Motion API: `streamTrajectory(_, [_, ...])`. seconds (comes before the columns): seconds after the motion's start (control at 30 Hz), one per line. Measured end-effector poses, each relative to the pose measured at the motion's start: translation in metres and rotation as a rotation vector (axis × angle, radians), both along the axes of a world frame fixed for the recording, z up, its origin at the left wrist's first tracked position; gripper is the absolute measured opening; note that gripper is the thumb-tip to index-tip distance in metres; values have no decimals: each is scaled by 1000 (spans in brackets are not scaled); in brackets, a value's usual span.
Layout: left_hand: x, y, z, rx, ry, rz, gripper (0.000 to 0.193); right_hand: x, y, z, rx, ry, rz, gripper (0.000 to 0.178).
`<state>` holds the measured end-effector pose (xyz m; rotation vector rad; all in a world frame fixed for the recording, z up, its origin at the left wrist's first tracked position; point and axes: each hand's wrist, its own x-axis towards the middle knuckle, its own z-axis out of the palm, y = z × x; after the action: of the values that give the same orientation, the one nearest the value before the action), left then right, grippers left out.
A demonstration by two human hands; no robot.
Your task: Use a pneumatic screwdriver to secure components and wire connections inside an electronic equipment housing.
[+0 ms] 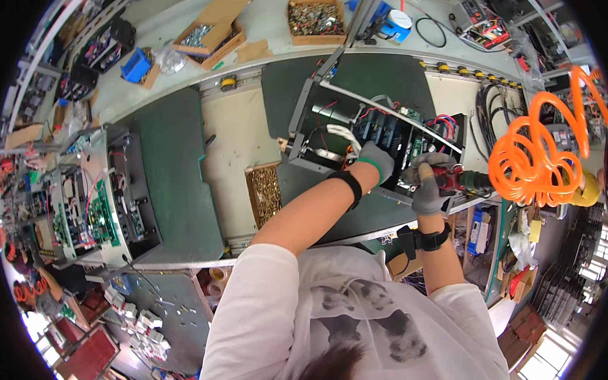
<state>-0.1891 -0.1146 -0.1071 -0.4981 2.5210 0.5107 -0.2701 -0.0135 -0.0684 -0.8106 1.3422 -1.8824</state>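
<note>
An open metal chassis [302, 111] sits on the green mat, with circuit boards, a silver cylinder [335, 111] and red and blue wires [445, 123] inside. My left hand [376, 158], in a grey glove with a green cuff, reaches over its near side among the parts. Its fingertips are hidden there, so its grip does not show. At the chassis's near right corner, my right hand [427, 187], gloved too, wraps round a red power screwdriver [447, 178]. The driver's tip and whatever it touches cannot be made out.
A coiled orange hose [537, 162] hangs close at the right. A box of brass-coloured screws [264, 195] lies left of the chassis. Another open chassis [107, 197] stands far left. Boxes of small hardware [315, 19] line the back shelf; black cables [494, 113] lie behind the hose.
</note>
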Motion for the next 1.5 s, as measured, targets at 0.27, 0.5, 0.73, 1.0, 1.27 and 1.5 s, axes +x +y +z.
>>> streamTrajectory(0.27, [2, -1, -10, 16, 28, 14, 22, 10, 3, 13, 37, 83, -50, 29])
streamTrajectory(0.5, [7, -26, 35, 138, 509, 403, 26, -22, 9, 94, -156, -54, -128, 22])
streamTrajectory(0.73, [-46, -61, 51, -258, 256, 369, 79, -69, 31, 72, -131, -216, -298, 25])
streamTrajectory(1.0, [-54, -58, 33, -336, 277, 415, 80, -91, 46, 53, -94, -268, -321, 25])
streamTrajectory(1.27, [-31, -30, 29, 64, 920, 747, 50, -89, 43, 55, -137, -263, -293, 25])
streamTrajectory(1.5, [29, 53, 45, 1802, 653, 1380, 26, -80, 40, 76, -200, -350, -284, 21])
